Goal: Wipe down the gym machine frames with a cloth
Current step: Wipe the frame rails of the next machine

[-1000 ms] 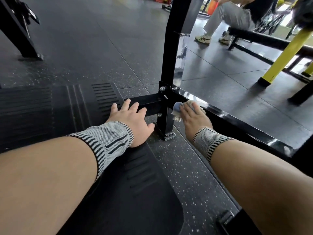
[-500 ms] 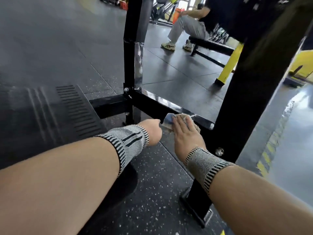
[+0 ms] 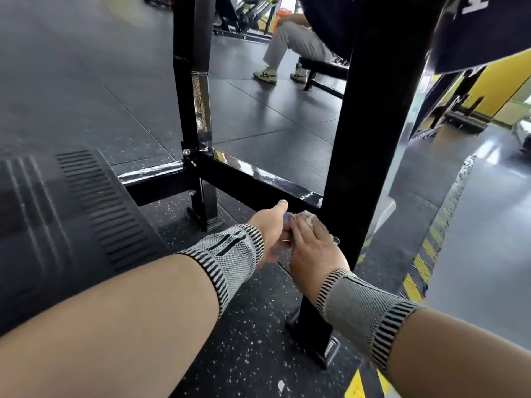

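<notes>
A black gym machine frame fills the middle of the head view: a glossy low crossbar (image 3: 258,179) runs between a thin rear post (image 3: 195,96) and a thick front post (image 3: 367,139). A pale cloth (image 3: 307,218) with a blue edge lies on the near end of the crossbar, right beside the thick post. My right hand (image 3: 313,251) lies flat on top of the cloth and presses it onto the bar. My left hand (image 3: 271,228) meets it from the left, thumb stretched over the blue edge, fingers curled underneath and partly hidden. Both wrists wear grey knit wraps.
A black ribbed foot platform (image 3: 86,196) lies on the floor at left. A person (image 3: 290,38) sits on a bench beyond the frame. Yellow machine parts (image 3: 494,81) stand at right, and yellow floor stripes (image 3: 422,268) run along the speckled rubber flooring.
My right hand slid the cloth along the crossbar from the rear post to the thick front post. My left hand left the platform and came over to the cloth's edge.
</notes>
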The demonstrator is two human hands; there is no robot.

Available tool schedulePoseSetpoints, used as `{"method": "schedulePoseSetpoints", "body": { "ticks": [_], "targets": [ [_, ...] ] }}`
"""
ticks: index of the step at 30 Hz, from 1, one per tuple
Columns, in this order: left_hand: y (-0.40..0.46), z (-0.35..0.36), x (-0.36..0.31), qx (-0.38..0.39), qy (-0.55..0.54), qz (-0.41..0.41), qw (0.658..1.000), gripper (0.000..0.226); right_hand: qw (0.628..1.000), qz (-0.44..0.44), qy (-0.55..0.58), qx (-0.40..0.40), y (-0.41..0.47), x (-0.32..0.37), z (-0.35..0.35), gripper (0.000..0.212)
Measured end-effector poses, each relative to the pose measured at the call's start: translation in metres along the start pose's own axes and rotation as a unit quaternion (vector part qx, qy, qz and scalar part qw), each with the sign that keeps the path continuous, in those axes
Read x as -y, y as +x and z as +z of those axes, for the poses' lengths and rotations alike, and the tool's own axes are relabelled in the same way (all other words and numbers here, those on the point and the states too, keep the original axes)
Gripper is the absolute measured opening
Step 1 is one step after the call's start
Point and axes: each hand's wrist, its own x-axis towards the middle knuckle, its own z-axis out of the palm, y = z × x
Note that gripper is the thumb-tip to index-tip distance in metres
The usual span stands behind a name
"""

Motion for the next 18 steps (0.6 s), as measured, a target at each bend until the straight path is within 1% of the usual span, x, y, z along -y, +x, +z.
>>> {"method": "schedulePoseSetpoints", "body": {
  "ticks": [2,4,6,8,10,11,13,15,16,18],
  "targets": [
    [0.004,-0.001,-0.002,-0.042,0.006,0.024,0.999,0.059,1.000,0.010,-0.006,-0.012,0.009,0.004,0.000,0.068],
    [0.009,-0.005,-0.002,-0.086,0.018,0.043,0.995,0.061,0.998,0.033,0.028,-0.040,0.018,0.009,0.000,0.069],
    [0.012,-0.009,0.001,-0.092,0.014,0.043,0.995,0.060,0.996,0.040,0.056,-0.057,0.020,0.009,0.004,0.067],
    [0.008,-0.011,0.008,-0.074,0.013,0.023,0.997,0.059,0.998,0.011,0.052,-0.038,0.012,0.009,0.009,0.065],
    [0.005,-0.012,0.014,-0.067,0.012,0.010,0.998,0.058,0.998,-0.009,0.057,0.022,0.002,0.009,0.013,0.060],
    [0.004,-0.014,0.014,-0.071,0.013,0.016,0.997,0.057,0.997,-0.008,0.071,0.039,-0.002,0.007,0.010,0.056],
    [0.004,-0.020,0.007,-0.096,0.023,0.036,0.994,0.056,0.993,-0.028,0.111,0.039,-0.002,0.006,-0.005,0.047],
    [0.000,-0.030,-0.007,-0.134,0.041,0.054,0.989,0.053,0.992,-0.070,0.102,-0.010,0.006,0.006,-0.025,0.037],
    [-0.003,-0.035,-0.014,-0.143,0.043,0.058,0.987,0.052,0.991,-0.091,0.079,-0.050,0.010,0.004,-0.034,0.036],
    [-0.012,-0.050,-0.028,-0.149,0.044,0.056,0.986,0.050,0.985,-0.098,0.067,-0.128,0.020,0.003,-0.052,0.037]
  ]
}}
